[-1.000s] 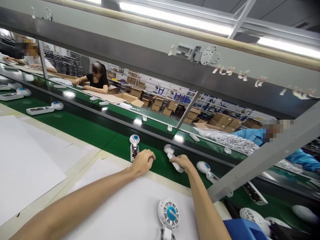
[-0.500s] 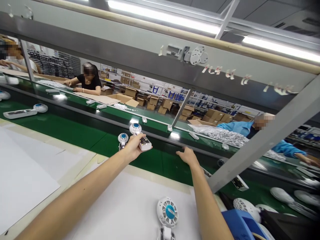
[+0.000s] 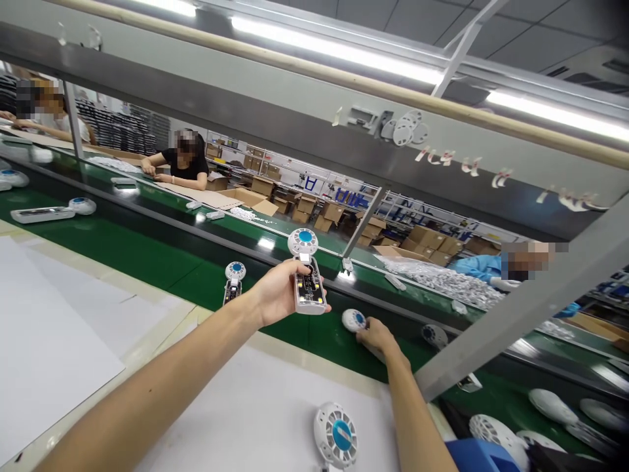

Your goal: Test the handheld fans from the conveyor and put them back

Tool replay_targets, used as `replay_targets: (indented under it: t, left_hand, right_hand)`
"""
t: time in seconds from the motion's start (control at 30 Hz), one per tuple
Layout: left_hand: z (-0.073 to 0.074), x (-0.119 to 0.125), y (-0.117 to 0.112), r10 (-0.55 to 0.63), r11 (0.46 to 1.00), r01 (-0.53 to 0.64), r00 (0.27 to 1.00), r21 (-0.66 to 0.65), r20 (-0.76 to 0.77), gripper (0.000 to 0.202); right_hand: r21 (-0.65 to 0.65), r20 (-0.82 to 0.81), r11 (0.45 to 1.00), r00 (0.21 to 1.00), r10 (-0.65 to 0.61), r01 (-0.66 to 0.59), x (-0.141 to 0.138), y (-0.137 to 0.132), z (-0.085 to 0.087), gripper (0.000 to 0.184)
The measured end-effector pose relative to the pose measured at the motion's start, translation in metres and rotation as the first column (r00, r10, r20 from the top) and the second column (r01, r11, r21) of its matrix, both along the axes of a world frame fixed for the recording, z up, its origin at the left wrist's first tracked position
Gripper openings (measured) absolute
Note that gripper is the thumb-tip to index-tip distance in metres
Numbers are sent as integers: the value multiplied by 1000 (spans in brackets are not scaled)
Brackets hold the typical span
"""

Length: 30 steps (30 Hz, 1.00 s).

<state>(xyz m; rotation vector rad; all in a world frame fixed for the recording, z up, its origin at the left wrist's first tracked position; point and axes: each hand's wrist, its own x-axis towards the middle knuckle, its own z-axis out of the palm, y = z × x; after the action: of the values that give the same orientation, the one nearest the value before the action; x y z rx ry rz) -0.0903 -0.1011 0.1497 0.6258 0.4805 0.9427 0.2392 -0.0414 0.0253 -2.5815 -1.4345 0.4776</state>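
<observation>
"How many fan units are held?"

"One fan unit [image 3: 310, 283] is raised by the left hand [image 3: 280, 292] above the green belt [image 3: 171, 259]. Its handle is wrapped, with the thumb laid across the front and fingertips showing at the far edge. One round head and one bare circuit board are shown, and four pale yellow spots can be counted on the board."

"And by the right hand [image 3: 378, 335]?"

"One second fan [image 3: 353, 320], lying on the belt, is touched near its neck. The fingers are bent over it, but how firmly it is gripped cannot be told; most of its handle is hidden."

"Are others seen?"

"Three are counted leftward on the belt: one third fan [image 3: 233, 283] just beside the left forearm, one farther fan [image 3: 49, 214], and one edge fan [image 3: 14, 177], cut by the border. One near fan [image 3: 337, 435] is laid on the white sheet [image 3: 236, 406]. Beyond the right hand, one is seen by the metal post [image 3: 521, 303]; past that, several are crowded and cannot be counted surely."

"And co-workers?"

"Three are seen: one white-clad [image 3: 61, 121], one black-clad [image 3: 189, 167], one blue-sleeved [image 3: 474, 265]."
</observation>
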Motion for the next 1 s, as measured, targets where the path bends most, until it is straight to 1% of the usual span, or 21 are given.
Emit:
replay_targets:
  t: [0.07,0.1,0.2,0.27,0.33,0.4,0.47,0.53,0.57,0.63,0.7,0.73,0.77,0.83,0.93,1.0]
  left_hand:
    - [1,-2,-1,-13,999,14,1000,43,-18,15]
    - [2,-3,-2,-6,997,7,1000,70,-25,18]
    - [5,-6,-3,28,988,-20,998,153,-54,28]
    - [7,-8,-5,54,979,-38,996,201,-73,33]
    - [10,-10,-8,78,967,-55,993,248,-84,36]
    - [12,-12,-10,90,957,-61,992,284,-92,39]
    - [13,-14,-12,98,946,-61,990,317,-104,41]
    - [13,-15,-14,107,934,-58,987,353,-120,41]
    - [13,-15,-15,110,927,-55,985,370,-130,41]
    - [15,-14,-16,119,913,-50,982,405,-145,41]
    - [16,-13,-18,152,892,-71,977,447,-149,45]
    - [17,-13,-19,176,877,-88,973,472,-147,47]
    - [19,-12,-21,201,861,-105,969,497,-143,50]
    - [21,-12,-23,229,833,-121,964,540,-138,56]
    - [24,-15,-27,221,804,-109,967,585,-124,62]
    - [25,-17,-29,212,787,-108,972,607,-102,67]
  right_hand:
    - [-2,-75,992,989,129,-130,1,1,1,45]
    - [-12,-100,987,983,157,-159,1,1,0,45]
    - [-32,-160,986,974,158,-165,0,0,0,39]
    - [21,-232,986,959,164,-164,-9,0,2,35]
    - [119,-335,980,923,190,-159,-23,-1,10,33]
    - [240,-456,961,858,234,-135,-42,-2,24,33]
    - [365,-566,926,769,299,-92,-59,-6,45,31]
    - [458,-633,887,683,365,-49,-73,-14,67,28]
    - [488,-659,872,641,395,-36,-78,-19,77,27]
    - [523,-721,852,529,447,-7,-89,-31,95,26]
    - [543,-772,839,412,484,30,-100,-44,107,30]
    - [555,-783,831,368,501,48,-107,-50,111,32]
    - [572,-783,818,339,521,62,-113,-56,115,34]
    - [621,-757,781,311,575,68,-127,-67,121,40]
    - [704,-695,708,254,673,49,-143,-82,130,52]
    - [748,-649,664,231,725,18,-149,-91,135,58]
